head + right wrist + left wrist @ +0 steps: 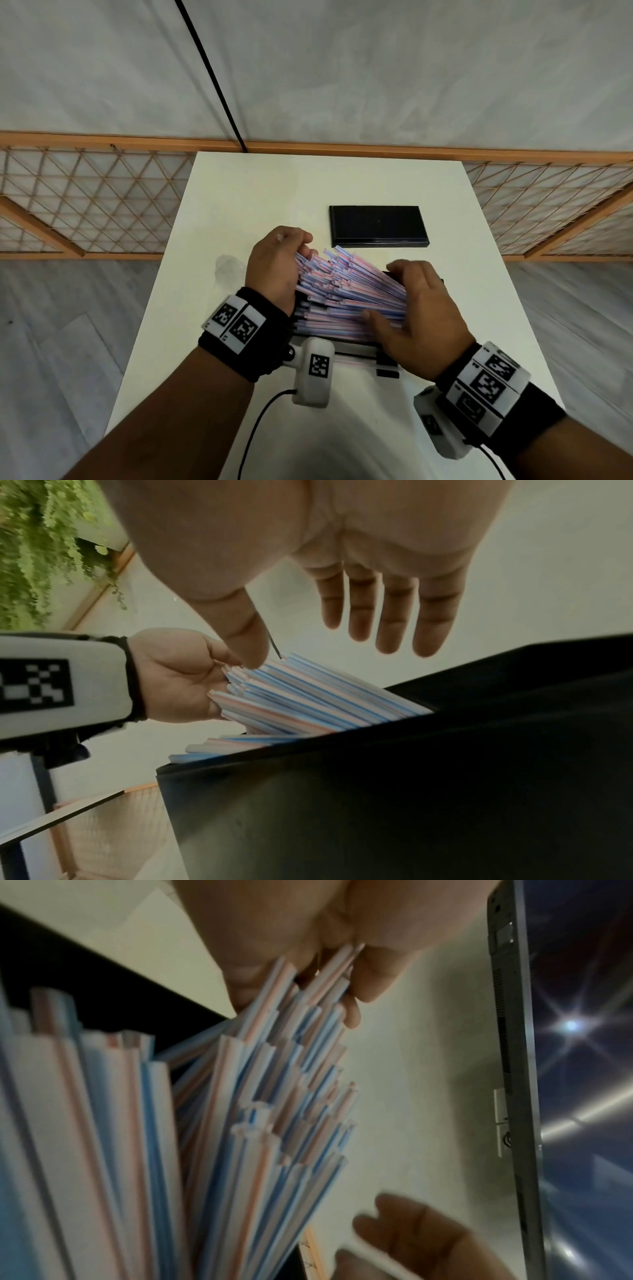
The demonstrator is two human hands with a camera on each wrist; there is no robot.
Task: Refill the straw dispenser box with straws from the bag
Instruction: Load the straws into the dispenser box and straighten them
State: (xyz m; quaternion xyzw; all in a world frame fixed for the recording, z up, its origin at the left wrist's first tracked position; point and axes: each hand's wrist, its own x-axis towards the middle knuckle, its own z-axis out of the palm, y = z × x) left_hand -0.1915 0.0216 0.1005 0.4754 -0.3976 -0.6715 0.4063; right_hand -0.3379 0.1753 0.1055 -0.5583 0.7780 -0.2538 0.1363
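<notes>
Striped plastic straws (346, 291), red and blue on white, fan against your left hand (274, 267), whose fingers (369, 980) curl round their raised ends. Your right hand (418, 315) lies flat on the pile, fingers (394, 610) straight and relaxed. Both wrists wear black-and-white coded tags; no writing is legible. Straws fill the black dispenser box (411, 791) near the white worktop's (239, 192) front edge; its black lid (378, 226) lies just behind.

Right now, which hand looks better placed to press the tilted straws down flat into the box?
Probably the right hand: it lies open and flat over the straws above the black dispenser box. The left hand grips their raised ends.
</notes>
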